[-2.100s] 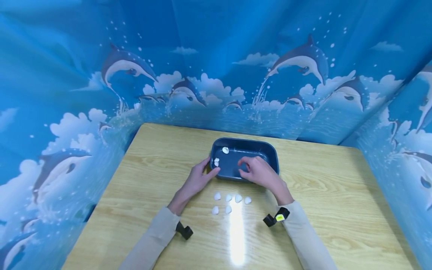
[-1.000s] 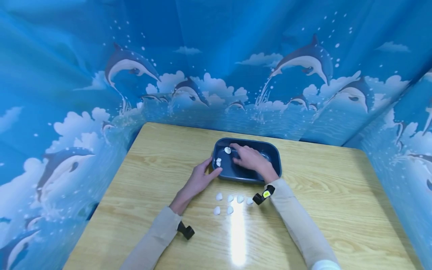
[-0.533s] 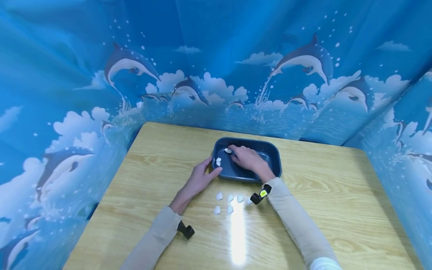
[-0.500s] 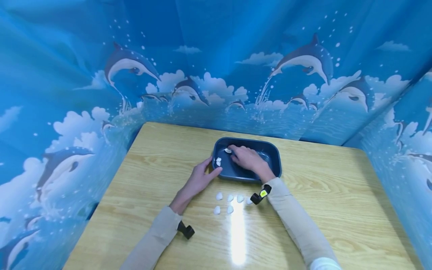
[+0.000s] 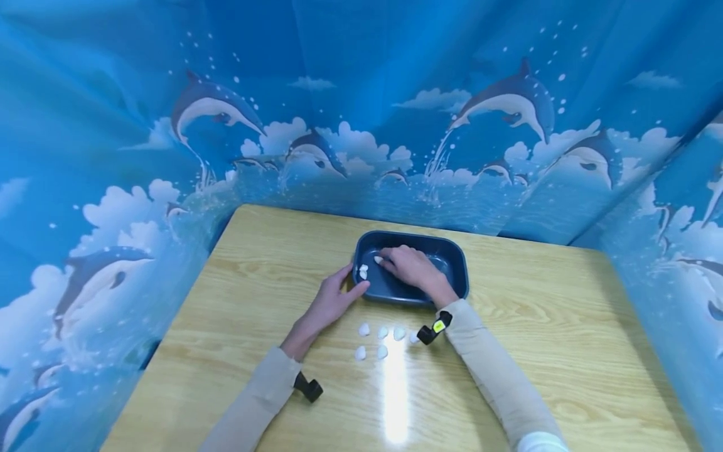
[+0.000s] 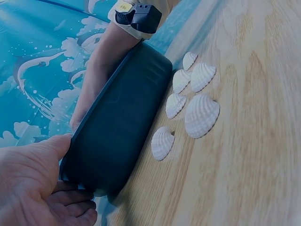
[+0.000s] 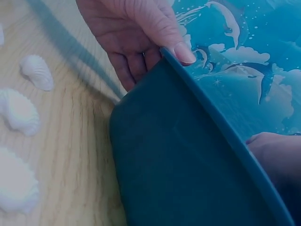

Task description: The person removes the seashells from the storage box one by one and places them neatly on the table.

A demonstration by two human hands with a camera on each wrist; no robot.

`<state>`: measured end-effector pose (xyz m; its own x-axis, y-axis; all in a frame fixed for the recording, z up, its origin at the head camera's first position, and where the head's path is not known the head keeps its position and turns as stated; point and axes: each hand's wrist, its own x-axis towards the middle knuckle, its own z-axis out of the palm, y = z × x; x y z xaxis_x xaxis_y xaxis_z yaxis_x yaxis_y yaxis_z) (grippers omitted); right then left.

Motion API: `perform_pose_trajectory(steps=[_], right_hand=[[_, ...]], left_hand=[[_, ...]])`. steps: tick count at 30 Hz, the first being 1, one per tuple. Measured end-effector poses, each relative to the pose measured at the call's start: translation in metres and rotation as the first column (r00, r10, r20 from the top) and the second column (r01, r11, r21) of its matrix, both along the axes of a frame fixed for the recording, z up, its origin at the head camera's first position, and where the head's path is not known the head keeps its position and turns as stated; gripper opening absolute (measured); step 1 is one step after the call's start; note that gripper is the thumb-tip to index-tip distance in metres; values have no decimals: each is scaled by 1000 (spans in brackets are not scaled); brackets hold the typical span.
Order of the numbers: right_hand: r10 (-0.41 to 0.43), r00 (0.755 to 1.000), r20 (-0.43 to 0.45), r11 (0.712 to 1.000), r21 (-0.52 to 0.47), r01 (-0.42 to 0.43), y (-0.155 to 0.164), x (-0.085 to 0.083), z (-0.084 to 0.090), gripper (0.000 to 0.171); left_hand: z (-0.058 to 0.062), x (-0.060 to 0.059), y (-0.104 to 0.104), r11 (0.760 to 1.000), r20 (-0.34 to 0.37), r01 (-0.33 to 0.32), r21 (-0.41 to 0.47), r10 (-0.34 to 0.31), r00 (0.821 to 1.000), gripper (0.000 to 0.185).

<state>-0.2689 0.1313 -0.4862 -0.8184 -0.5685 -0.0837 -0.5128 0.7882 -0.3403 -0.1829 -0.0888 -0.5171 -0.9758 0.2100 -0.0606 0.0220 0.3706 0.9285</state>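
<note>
Dark tub (image 5: 392,290), head view: upright on the wooden table (image 5: 271,263), close to the far edge; a hard backward shove could, I judge, run it off.
Left hand (image 5: 330,301), head view: grips the tub's left end, thumb at the near corner; bearing down there might tip or slide it.
Right hand (image 5: 411,265), head view: inside the tub, thumb and index finger apparently pinching one white shell (image 5: 377,259), left of centre. Held only at the tips, it could slip and drop.
Small shells (image 5: 364,272), head view: two, close together just beside the tub's left wall; a leftward sweep might knock or scatter them.
Loose shells (image 5: 382,352), head view: six, on the table at the tub's near side. A black wrist camera (image 5: 426,334) overlaps the rightmost; contact cannot be told, but a low wrist could nudge it.
Tub wall, left wrist view: the left thumb lies on the rim, fingers outside; the right fingertips are hidden. Dragging the tub nearer could plough into the loose shells.
Tub rim, right wrist view: the left thumb hooks over it, fingers curled below; a loosened hold might let the tub shift. The pinch itself is out of sight.
</note>
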Motion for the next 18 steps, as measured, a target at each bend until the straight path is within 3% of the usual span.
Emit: perform_pose_trajectory(steps=[6,12,18], right_hand=[[32,994,104,999,-20,-30,4,2,3,27],[98,964,248,994,-71,-83,12,-3,5,25],[9,963,268,1000,-31,-1,19,-7,9,24]], left_hand=[[2,3,0,1000,5,6,7,-6,1000,68],[3,3,3,1000,-3,0,2,0,1000,68],[4,2,2,1000,-1,-11,-13,11,1000,68]])
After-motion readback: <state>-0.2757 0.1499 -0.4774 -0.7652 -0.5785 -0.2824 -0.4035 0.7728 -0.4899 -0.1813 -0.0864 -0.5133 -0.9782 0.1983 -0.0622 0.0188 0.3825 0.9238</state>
